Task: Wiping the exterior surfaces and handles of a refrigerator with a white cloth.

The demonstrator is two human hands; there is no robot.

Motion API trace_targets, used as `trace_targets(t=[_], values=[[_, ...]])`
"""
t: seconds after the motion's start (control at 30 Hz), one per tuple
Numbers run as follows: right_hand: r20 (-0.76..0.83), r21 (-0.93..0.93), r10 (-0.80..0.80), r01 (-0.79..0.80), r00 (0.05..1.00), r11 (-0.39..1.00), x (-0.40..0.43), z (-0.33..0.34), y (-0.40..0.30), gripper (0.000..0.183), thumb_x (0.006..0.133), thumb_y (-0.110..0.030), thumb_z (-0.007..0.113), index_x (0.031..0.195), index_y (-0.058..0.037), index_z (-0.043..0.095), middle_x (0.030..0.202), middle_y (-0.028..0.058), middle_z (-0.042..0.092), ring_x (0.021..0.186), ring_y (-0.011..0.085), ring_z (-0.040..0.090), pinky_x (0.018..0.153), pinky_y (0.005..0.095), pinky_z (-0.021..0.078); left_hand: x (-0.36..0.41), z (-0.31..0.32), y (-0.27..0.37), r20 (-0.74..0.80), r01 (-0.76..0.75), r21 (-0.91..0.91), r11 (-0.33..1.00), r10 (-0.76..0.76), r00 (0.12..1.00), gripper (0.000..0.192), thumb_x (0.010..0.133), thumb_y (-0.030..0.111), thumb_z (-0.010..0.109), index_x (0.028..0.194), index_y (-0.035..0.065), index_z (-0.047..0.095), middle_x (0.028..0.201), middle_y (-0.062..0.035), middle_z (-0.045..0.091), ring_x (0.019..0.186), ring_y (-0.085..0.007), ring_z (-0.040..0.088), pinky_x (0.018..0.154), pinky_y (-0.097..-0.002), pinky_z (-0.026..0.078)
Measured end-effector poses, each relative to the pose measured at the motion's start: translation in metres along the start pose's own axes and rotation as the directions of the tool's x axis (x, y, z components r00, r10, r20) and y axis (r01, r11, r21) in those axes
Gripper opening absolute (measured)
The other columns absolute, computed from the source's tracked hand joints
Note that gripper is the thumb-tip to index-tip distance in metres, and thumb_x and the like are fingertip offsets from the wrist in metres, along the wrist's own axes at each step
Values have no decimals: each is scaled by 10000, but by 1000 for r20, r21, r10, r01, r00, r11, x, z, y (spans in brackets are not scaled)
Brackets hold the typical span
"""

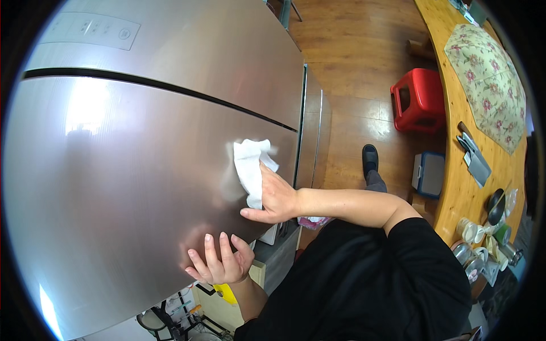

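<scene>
A silver, metal-finished refrigerator door (140,179) spans the left and middle of the view. My right hand (277,194) lies against it, palm towards the surface, with a white wiping cloth (248,168) under its fingers. The thumb is out to the side, and the cloth hides the fingertips. Lower down, my left hand (224,262) is at the door's near edge, fingers spread and holding nothing. Above a dark gap sits the upper door (213,51), which carries a control panel (94,30).
Along the right runs a wooden table (456,213) bearing a floral food cover (490,85), a cleaver (477,164), cups and jars (469,230). A red plastic stool (426,100) and a storage box (430,174) stand beside it. My slippered foot (370,158) is on the wooden floor (349,76).
</scene>
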State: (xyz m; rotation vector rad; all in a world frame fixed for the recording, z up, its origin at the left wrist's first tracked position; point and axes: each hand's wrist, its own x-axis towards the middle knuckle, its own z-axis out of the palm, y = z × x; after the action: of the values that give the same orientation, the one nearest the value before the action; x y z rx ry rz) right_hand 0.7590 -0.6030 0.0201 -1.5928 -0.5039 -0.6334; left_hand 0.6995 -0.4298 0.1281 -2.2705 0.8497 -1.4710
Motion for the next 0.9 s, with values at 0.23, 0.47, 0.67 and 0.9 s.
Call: trace_targets(t=[0.23,0.47,0.67,0.9], values=[[-153,-31,-291,290,944,957,107,-17,-26,943,867,-455,676,1458,154,266,1537,399,225,1448,565,192,1221,587,90,0,0,1,22,6,2,1000,-6,1000,175,756,198,698,911,156,769,1100,-63,743,1287,-391,556,1214,-531,234],[-63,-87,314,-318,947,944,-24,2,92,1028,952,-614,457,1583,35,-32,1633,328,-13,1531,444,-67,1238,498,13,2,1,2,17,9,-4,1000,-9,1000,164,765,206,689,905,165,765,1112,-59,737,1298,-384,547,1228,-521,206],[47,242,667,-656,743,715,-40,14,104,810,979,-497,475,1518,60,239,1532,335,298,1422,487,291,1195,498,201,0,-1,0,7,7,-5,1000,-7,1000,174,752,202,690,904,163,766,1120,-64,734,1295,-386,549,1230,-516,204],[-294,-18,-173,176,940,984,114,-2,-32,1041,860,-508,652,1555,71,137,1605,354,128,1507,496,102,1241,526,80,3,0,2,14,17,-15,1000,-17,1000,163,738,195,708,884,158,773,1109,-71,738,1268,-387,568,1211,-518,233]])
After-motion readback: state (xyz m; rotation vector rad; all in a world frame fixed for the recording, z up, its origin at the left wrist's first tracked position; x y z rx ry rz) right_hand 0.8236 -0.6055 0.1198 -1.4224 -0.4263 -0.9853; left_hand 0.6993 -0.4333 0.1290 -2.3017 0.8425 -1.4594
